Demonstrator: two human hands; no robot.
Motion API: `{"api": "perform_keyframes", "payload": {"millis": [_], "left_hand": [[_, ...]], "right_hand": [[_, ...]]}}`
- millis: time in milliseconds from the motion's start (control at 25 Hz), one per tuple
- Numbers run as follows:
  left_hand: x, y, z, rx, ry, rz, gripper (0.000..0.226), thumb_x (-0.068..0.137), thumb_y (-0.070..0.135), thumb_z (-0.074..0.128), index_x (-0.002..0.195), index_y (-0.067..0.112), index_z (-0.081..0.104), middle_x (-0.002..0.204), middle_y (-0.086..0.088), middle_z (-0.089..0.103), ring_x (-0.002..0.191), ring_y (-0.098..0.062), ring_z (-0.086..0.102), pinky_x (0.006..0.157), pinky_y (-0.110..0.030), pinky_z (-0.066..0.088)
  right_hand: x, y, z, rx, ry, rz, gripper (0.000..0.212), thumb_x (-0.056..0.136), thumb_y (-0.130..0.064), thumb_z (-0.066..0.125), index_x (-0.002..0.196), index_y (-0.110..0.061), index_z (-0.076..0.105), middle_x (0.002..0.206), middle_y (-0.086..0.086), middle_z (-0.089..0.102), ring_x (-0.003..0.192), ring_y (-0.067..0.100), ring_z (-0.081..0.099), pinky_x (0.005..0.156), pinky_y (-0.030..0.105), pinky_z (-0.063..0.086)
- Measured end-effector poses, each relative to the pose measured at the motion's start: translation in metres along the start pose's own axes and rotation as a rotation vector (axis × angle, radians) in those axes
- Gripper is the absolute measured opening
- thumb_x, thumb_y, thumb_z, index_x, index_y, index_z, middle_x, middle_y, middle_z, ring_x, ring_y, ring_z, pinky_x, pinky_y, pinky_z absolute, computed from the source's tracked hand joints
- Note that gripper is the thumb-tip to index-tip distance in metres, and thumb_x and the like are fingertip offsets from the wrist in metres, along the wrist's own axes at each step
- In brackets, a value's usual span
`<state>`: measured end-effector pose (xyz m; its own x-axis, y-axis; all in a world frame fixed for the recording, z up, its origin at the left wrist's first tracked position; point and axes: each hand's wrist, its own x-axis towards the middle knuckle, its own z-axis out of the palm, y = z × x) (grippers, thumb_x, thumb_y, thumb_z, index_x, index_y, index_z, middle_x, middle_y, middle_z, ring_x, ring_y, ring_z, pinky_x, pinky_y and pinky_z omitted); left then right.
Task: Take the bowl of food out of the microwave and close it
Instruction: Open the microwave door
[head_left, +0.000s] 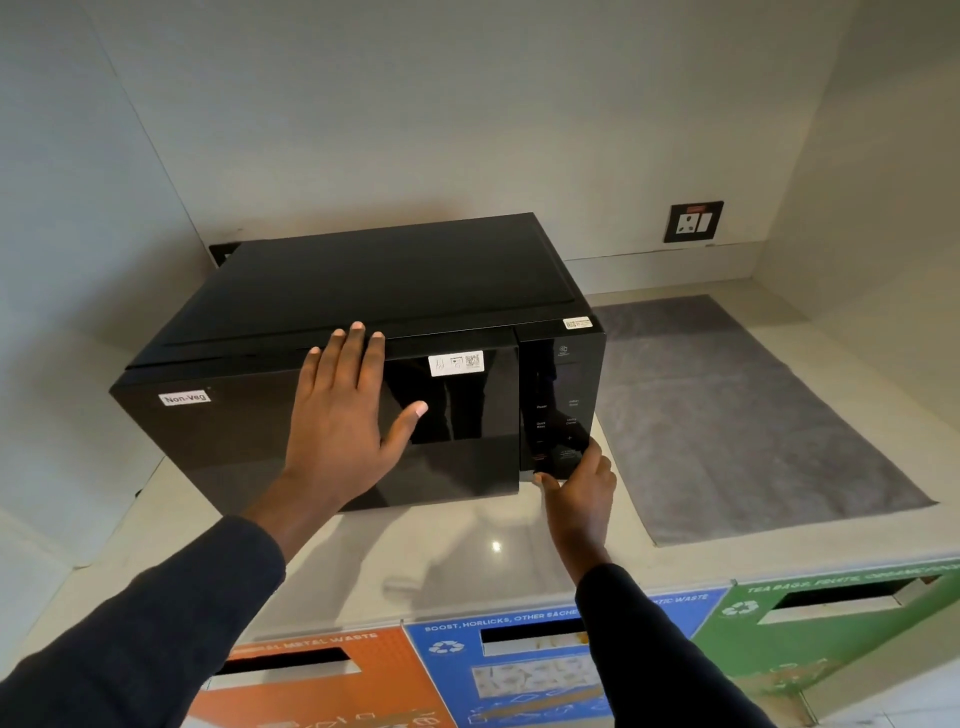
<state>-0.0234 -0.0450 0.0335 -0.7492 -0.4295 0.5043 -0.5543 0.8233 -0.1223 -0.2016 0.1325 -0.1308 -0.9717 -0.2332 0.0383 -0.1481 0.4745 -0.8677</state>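
Two hands: both yours, both on the microwave (363, 332).
Left hand (348, 415): flat on the shut door, fingers spread, holding nothing.
Right hand (579, 483): fingers curled at the button panel's bottom corner, maybe pressing.
Bowl: you cannot see it.
Microwave: on the white counter (441, 551).

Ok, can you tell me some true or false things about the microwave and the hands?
1. The microwave door is shut. True.
2. The left hand is holding a bowl. False: it lies flat and open on the door, and no bowl is in view.
3. The right hand is at the bottom of the control panel. True.
4. The white label on the door says "Veg". False: it says "Non-Veg".
5. A grey mat lies left of the microwave. False: it lies on the right.
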Motion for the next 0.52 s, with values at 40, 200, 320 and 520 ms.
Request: {"api": "perform_keyframes", "payload": {"millis": [40,200,320,520], "left_hand": [[-0.003,0.000,-0.001,-0.001,-0.001,-0.005,0.088,0.098,0.070,0.027,0.157,0.006,0.036,0.164,-0.020,0.036,0.153,-0.037,0.030,0.126,-0.054,0.022],[-0.018,-0.002,-0.013,-0.040,0.012,0.020,0.088,0.098,0.072,0.024,0.157,0.007,0.038,0.164,-0.018,0.036,0.154,-0.036,0.028,0.125,-0.055,0.023],[-0.028,-0.003,-0.022,-0.114,0.014,0.024,0.087,0.099,0.072,0.022,0.156,0.009,0.041,0.165,-0.015,0.037,0.155,-0.033,0.029,0.126,-0.053,0.023],[-0.052,-0.005,-0.038,-0.308,0.131,-0.008,0.068,0.103,0.059,0.032,0.139,0.010,0.063,0.151,-0.011,0.057,0.145,-0.029,0.047,0.123,-0.043,0.029]], "right_hand": [[-0.001,-0.002,0.000,-0.010,0.013,-0.006,0.071,0.083,-0.029,0.079,0.142,-0.021,0.040,0.139,0.008,0.055,0.124,0.029,0.052,0.103,0.045,0.052],[0.001,-0.014,-0.010,-0.083,-0.028,-0.004,0.078,0.081,-0.024,0.083,0.145,-0.018,0.038,0.138,0.009,0.057,0.123,0.031,0.056,0.104,0.045,0.051],[0.005,-0.020,-0.029,-0.087,-0.097,-0.080,0.089,0.084,-0.022,0.079,0.154,-0.023,0.025,0.147,0.010,0.052,0.131,0.034,0.054,0.105,0.052,0.050],[-0.004,-0.070,-0.087,-0.028,0.187,-0.330,0.072,0.099,-0.035,0.058,0.158,-0.019,0.021,0.163,0.008,0.032,0.149,0.028,0.033,0.119,0.044,0.034]]}}
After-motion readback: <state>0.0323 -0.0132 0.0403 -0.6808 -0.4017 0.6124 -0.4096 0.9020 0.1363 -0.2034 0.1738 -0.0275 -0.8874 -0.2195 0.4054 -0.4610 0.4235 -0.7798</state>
